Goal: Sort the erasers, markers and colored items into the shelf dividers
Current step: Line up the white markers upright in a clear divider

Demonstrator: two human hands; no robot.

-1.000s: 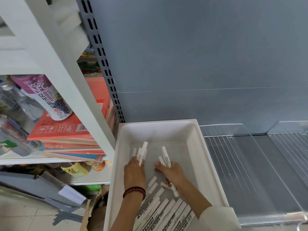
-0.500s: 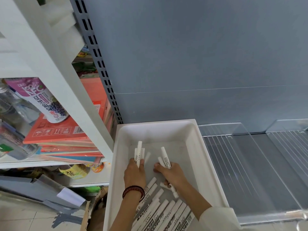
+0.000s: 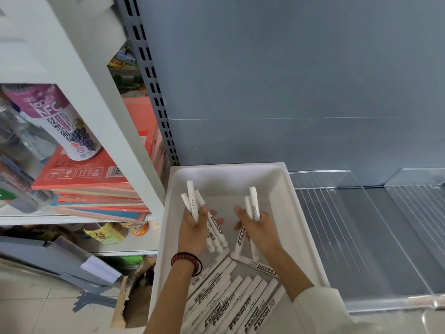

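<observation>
A white tray point(image 3: 297, 213) sits at the left end of a grey shelf point(image 3: 349, 249), its far wall close to the grey back panel point(image 3: 289, 80) and its left side beside a slotted upright point(image 3: 154, 92). Both hands reach into it from the near side. The left hand point(image 3: 192, 229), with a dark beaded bracelet point(image 3: 186, 260) on its wrist, has its grip clamped on a bundle of white markers point(image 3: 191, 201); their far ends fan out above the fingers and their near ends stick out below the palm. The right hand point(image 3: 261, 229), coming out of a white sleeve point(image 3: 320, 307), has its grip closed round a smaller bunch of markers point(image 3: 254, 204), two of which point up toward the far wall. The two hands are apart, with bare tray floor between them. More loose markers point(image 3: 240, 302) lie side by side in the near end of the tray, printed labels up, and one single marker point(image 3: 262, 265) lies crosswise just beyond them, under the right wrist. To the right of the tray, clear plastic dividers point(image 3: 356, 189) stand on the shelf. On the left, a white rack holds a purple grape juice bottle point(image 3: 60, 121) standing on a stack of orange packs point(image 3: 96, 186), with a yellow can point(image 3: 106, 233) on the level below. A torn cardboard box point(image 3: 125, 300) sits on the floor beside the tray's near left corner.
</observation>
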